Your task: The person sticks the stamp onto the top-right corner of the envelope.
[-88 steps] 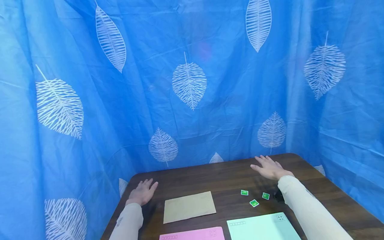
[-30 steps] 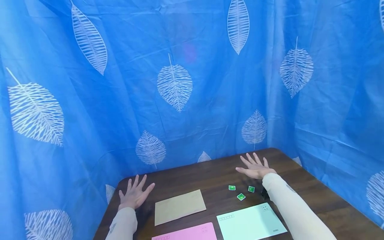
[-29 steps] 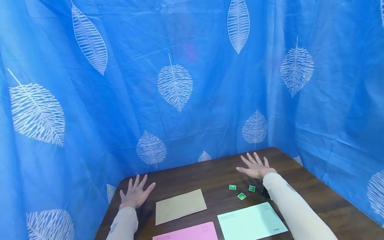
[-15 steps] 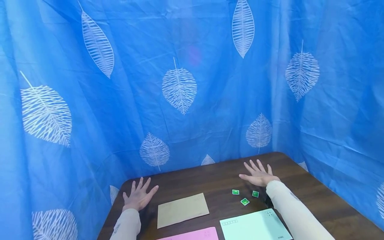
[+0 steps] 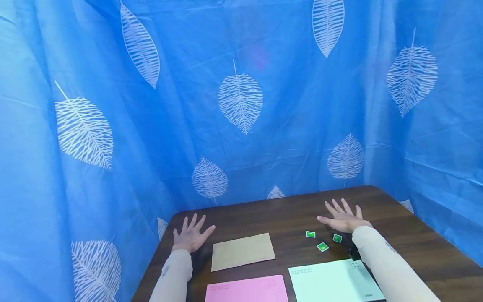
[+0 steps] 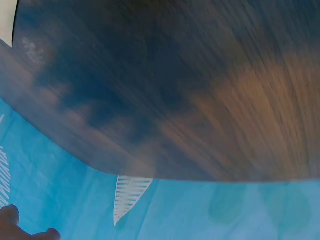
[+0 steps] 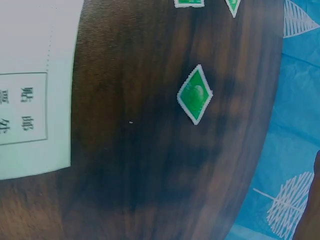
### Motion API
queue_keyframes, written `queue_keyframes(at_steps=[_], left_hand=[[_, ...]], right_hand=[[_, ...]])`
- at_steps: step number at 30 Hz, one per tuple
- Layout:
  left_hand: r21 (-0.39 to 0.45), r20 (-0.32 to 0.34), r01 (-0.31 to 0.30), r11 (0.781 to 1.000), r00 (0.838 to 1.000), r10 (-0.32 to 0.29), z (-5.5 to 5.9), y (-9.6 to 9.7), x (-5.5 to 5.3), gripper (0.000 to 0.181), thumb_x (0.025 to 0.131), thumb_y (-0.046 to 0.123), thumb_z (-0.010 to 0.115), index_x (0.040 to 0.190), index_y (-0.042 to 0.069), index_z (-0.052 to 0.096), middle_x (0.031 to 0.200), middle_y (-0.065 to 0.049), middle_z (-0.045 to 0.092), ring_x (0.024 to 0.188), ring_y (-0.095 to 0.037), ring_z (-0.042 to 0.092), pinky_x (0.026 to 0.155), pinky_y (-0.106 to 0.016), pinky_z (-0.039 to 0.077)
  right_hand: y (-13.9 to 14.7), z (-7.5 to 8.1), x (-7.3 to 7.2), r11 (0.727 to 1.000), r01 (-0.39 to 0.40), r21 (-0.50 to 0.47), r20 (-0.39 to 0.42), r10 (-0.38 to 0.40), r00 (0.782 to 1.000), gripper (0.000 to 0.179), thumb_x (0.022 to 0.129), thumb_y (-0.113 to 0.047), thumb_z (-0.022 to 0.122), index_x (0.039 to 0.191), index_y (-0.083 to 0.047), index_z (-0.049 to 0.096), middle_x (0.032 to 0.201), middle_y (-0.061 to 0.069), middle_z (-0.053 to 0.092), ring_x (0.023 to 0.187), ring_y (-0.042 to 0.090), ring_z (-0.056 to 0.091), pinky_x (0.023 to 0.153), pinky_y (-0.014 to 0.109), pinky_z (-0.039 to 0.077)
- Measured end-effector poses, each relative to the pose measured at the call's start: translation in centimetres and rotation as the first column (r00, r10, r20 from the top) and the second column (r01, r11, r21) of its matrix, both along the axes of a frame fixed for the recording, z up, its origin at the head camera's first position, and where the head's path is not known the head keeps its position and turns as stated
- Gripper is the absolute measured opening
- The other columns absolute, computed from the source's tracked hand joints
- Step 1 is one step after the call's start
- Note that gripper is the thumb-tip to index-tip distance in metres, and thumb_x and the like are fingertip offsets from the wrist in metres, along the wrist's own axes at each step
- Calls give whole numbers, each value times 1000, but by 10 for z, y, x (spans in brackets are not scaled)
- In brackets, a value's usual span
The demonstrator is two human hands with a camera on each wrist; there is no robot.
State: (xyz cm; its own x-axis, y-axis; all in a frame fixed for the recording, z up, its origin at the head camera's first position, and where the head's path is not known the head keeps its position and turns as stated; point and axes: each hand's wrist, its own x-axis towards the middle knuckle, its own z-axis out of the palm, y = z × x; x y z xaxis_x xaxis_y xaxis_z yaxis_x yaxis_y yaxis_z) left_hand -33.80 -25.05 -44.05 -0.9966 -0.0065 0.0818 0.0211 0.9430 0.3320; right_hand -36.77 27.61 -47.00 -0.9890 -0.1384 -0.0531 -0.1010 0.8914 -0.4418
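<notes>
My left hand (image 5: 191, 235), fingers spread, is held at the left side of the table, left of a tan envelope (image 5: 243, 252). Over the right side is my right hand (image 5: 342, 217), its fingers also spread and nothing in it. Just below it lie three green postage stamps with white perforated edges: a left stamp (image 5: 310, 234), a front stamp (image 5: 322, 247) and a right stamp (image 5: 337, 238). Nearer to me are a pink envelope (image 5: 247, 289) and a pale green envelope (image 5: 336, 280), both cut off or partly covered. A shadow falls on the wood in the left wrist view.
The dark wooden table (image 5: 260, 216) has rounded far corners. Blue curtains (image 5: 279, 96) with white leaf prints hang behind it and along both sides. A black object (image 5: 354, 253) shows partly under the right wrist.
Between the oldest frame and the later ones, the fingers of both hands spread wider. The head view has swung a little and back. Envelopes and stamps lie as before.
</notes>
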Motion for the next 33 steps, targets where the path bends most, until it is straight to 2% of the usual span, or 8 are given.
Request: queue_keyframes(at_steps=[5, 12, 18, 21, 25, 29, 33], left_hand=[[-1, 20, 3, 1000, 1000, -3, -4, 4, 0, 84, 93, 74, 38, 157, 19, 34, 166, -18, 21, 152, -50, 8, 113, -79, 0], [19, -3, 10, 1000, 1000, -10, -4, 8, -8, 86, 92, 75, 36, 156, 17, 36, 164, -20, 26, 151, -51, 12, 113, -79, 3], [34, 56, 14, 999, 998, -16, -7, 15, -11, 86, 93, 76, 33, 155, 16, 38, 162, -20, 30, 151, -49, 16, 115, -76, 10], [70, 95, 14, 997, 995, -20, -7, 20, -10, 86, 94, 75, 33, 154, 15, 39, 161, -20, 34, 149, -50, 22, 113, -76, 17], [124, 136, 5, 992, 990, -22, -7, 26, -9, 86, 94, 75, 32, 154, 13, 40, 159, -20, 36, 147, -49, 28, 112, -76, 23], [143, 133, 11, 990, 991, -30, -9, 31, -9, 87, 93, 77, 32, 153, 14, 41, 159, -20, 37, 147, -48, 30, 111, -75, 25], [164, 129, 12, 986, 991, -33, -14, 38, -9, 88, 92, 78, 34, 152, 15, 43, 158, -19, 39, 147, -48, 31, 111, -75, 25]], right_hand=[[1, -1, 5, 1000, 2, 28, 18, -3, 1000, 110, 85, -85, 38, 159, -6, 18, 164, 29, 7, 150, 53, -9, 108, 75, -21], [-6, 15, 13, 1000, 6, 9, 51, -6, 999, 108, 87, -79, 45, 157, 0, 23, 162, 34, 11, 148, 55, -8, 108, 76, -19], [4, -3, 6, 999, 11, 45, 41, -13, 999, 113, 83, -85, 41, 156, 0, 26, 161, 34, 13, 148, 57, -4, 107, 78, -17], [6, -6, 8, 1000, 9, 28, 43, -10, 999, 112, 84, -84, 42, 155, 2, 27, 160, 36, 14, 146, 59, -3, 106, 80, -16], [2, 2, 18, 1000, 18, 18, 65, -19, 998, 107, 87, -78, 45, 155, 3, 27, 159, 37, 13, 146, 60, -2, 106, 81, -14], [-4, 9, 27, 999, 26, 26, 72, -28, 997, 102, 89, -72, 50, 152, 6, 30, 157, 40, 17, 144, 62, 3, 106, 83, -7], [-6, 9, 32, 998, 27, 52, 78, -31, 997, 98, 91, -70, 49, 151, 7, 32, 155, 41, 20, 144, 62, 7, 107, 83, -3]])
